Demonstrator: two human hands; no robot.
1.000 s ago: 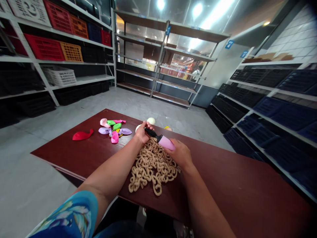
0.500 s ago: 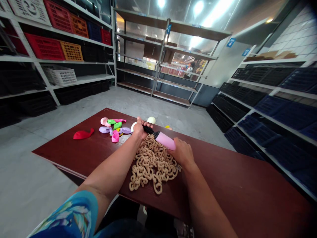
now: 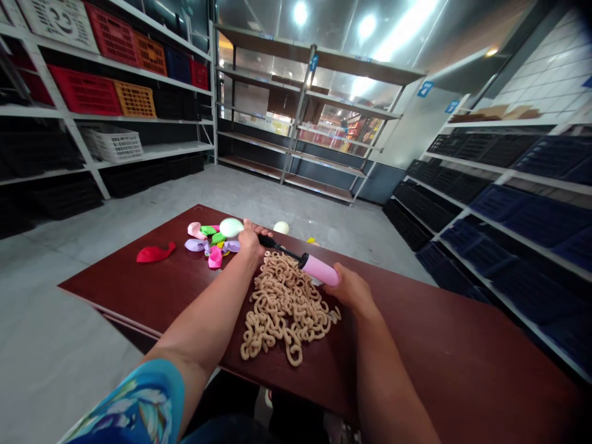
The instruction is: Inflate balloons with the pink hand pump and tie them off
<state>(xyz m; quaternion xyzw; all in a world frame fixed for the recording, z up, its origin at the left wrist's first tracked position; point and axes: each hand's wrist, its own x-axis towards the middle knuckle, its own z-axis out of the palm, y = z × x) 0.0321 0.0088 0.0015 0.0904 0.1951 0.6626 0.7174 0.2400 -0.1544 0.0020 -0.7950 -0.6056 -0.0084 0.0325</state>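
A balloon pump [image 3: 319, 270] with a pink barrel spans my two hands above the table. My right hand [image 3: 354, 288] is wrapped round the barrel's right end. My left hand [image 3: 252, 240] closes around the black end, where a pale green balloon [image 3: 230, 227], partly inflated, sticks out to the left. A dark rod shows between the black end and the barrel. Under the pump lies a heap of beige, twisted rope-like loops [image 3: 287, 308]. Flat balloons in pink, green and lilac [image 3: 198, 245] lie left of my left hand, with a red balloon [image 3: 155, 253] farther left.
The dark red table [image 3: 444, 333] stretches off to the right. Beyond its far edge sits a pale round balloon [image 3: 281, 227], with a yellow one [image 3: 311, 240] nearby. Shelves with crates [image 3: 83, 89] stand left, dark blue crates [image 3: 518, 228] right, and a metal rack [image 3: 296, 111] behind.
My hands have moved apart, drawing out the pump's rod. The left hand went left, the right hand right and slightly down. The pale green balloon now shows more fully and looks larger.
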